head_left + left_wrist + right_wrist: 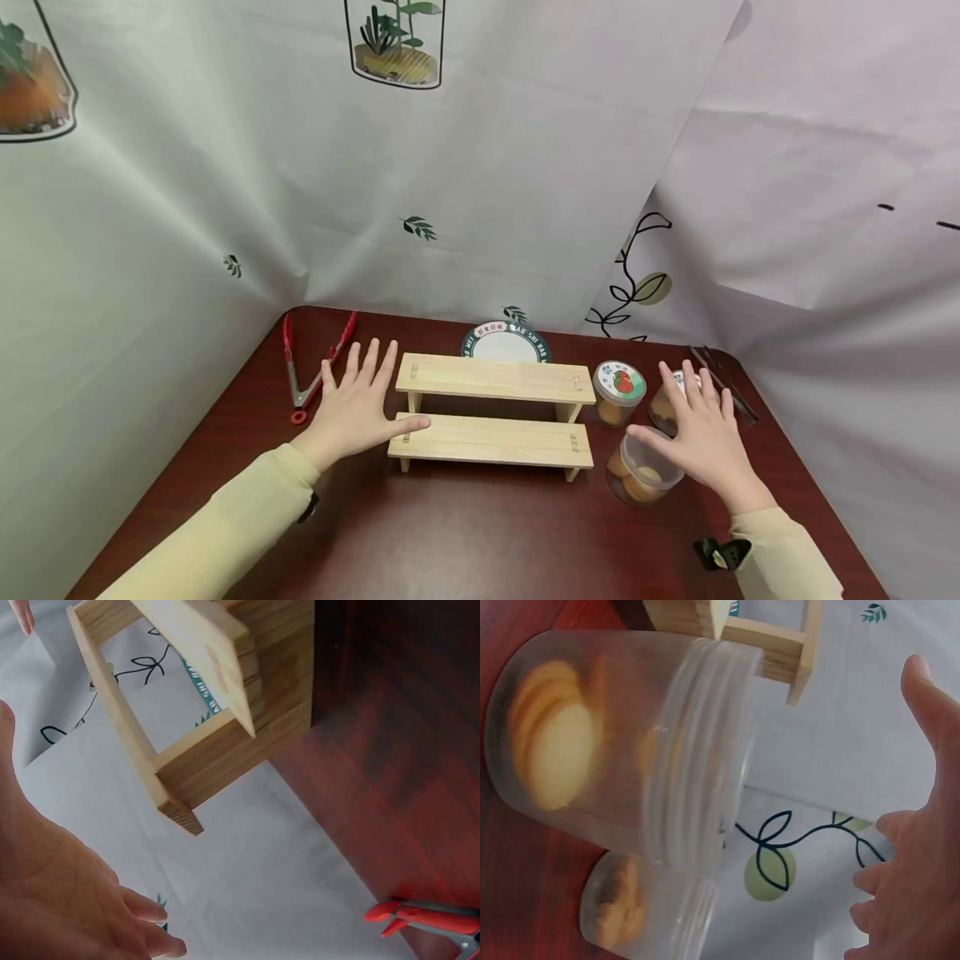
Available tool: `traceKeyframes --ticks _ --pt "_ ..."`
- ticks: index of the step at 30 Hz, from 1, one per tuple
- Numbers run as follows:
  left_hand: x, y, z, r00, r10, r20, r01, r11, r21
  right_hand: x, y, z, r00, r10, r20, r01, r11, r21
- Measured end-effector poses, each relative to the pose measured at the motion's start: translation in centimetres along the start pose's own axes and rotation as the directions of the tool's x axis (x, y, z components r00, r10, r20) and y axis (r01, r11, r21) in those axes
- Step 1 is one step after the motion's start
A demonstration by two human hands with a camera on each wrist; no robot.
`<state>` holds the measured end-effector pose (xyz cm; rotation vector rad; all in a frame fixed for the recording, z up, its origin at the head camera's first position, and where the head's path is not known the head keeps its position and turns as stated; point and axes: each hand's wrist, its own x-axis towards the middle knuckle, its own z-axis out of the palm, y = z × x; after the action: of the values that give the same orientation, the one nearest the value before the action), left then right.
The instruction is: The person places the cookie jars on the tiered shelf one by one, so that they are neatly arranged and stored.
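Note:
In the head view my left hand (356, 417) is spread flat with nothing in it, its thumb reaching over the left end of a two-step wooden stand (491, 439). My right hand (705, 437), also spread and holding nothing, hovers over the jars at the right. Below its thumb stands a lidless clear jar (637, 479) with round cookies inside, seen large in the right wrist view. A second jar (618, 392) with a strawberry-pictured lid stands beside the stand. Partly hidden behind my right fingers is a third jar (662, 410).
Red-handled tongs (298, 392) lie spread at the left. A green-rimmed white plate (504, 340) sits behind the stand. Thin dark utensils (723, 383) lie at the back right. Patterned cloth (480, 208) hangs along the dark red table's (465, 542) back and sides.

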<state>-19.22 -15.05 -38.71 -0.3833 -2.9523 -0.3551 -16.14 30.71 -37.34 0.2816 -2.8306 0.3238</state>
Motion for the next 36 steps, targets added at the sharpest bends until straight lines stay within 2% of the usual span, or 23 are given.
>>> traceKeyframes --ticks 9,15,21,25,32,36 --pt "-0.2 -0.4 0.9 0.998 -0.051 0.042 0.053 0.997 -0.056 0.2 0.8 0.5 1.0 0.014 0.023 -0.015 0.999 0.041" --pt "-0.3 -0.5 1.8 0.992 -0.06 0.106 0.074 0.989 -0.129 1.0 1.6 0.9 0.995 0.019 0.093 -0.032 0.989 0.143" --pt "0.1 -0.7 2.7 0.971 -0.054 0.234 0.118 0.956 -0.269 1.9 2.2 1.4 0.98 0.084 0.181 -0.125 0.965 0.232" --pt "0.4 -0.7 3.1 0.956 -0.06 0.286 0.154 0.935 -0.319 2.1 2.4 1.6 0.975 0.095 0.202 -0.146 0.956 0.255" --pt "0.5 -0.7 3.6 0.939 -0.053 0.34 0.176 0.923 -0.342 3.4 3.6 2.3 0.976 0.097 0.195 -0.165 0.916 0.366" --pt "0.7 -1.0 4.0 0.945 -0.015 0.327 0.142 0.919 -0.368 4.4 4.3 3.1 0.977 0.072 0.201 -0.145 0.917 0.373"
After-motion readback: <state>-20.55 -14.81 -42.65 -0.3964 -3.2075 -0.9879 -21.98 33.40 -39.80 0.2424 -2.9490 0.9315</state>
